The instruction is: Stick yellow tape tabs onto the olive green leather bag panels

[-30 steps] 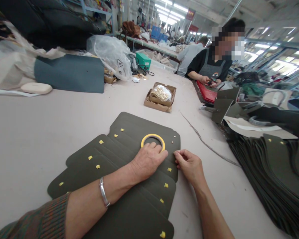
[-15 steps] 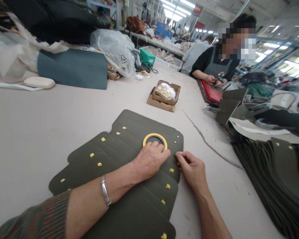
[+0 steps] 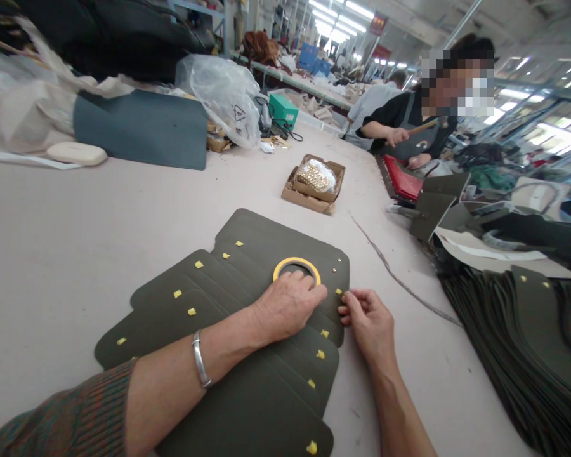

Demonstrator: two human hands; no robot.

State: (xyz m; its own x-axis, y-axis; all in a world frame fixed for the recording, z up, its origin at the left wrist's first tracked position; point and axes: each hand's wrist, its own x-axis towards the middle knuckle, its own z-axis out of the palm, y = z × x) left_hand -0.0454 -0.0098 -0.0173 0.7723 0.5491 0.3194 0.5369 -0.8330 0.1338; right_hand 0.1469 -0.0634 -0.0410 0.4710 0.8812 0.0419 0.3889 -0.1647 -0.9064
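Dark green flat pieces point(image 3: 266, 238) lie overlapped on the table, with small yellow tape bits along their edges. My left hand point(image 3: 288, 304) is closed round the near side of a yellow tape roll point(image 3: 297, 260) that rests on the top piece. At the right edge of the pieces is my right hand point(image 3: 368, 317), its thumb and index finger pinched beside a yellow tape bit point(image 3: 338, 291). Whatever those fingertips may hold is too small to make out. Two small shiny studs point(image 3: 334, 270) show near the top piece's right corner.
Beyond the pieces stands a cardboard box point(image 3: 314, 181) of gold studs. A stack of dark green strips point(image 3: 495, 343) lies at the right. Across the table point(image 3: 137, 216), a person holds a wooden-handled tool point(image 3: 422, 127) near red material point(image 3: 402, 178). A dark cord lies at right centre.
My right hand has shifted slightly right from the edge, and a yellow tape bit now shows beside its fingertips. The person opposite has raised a wooden-handled tool.
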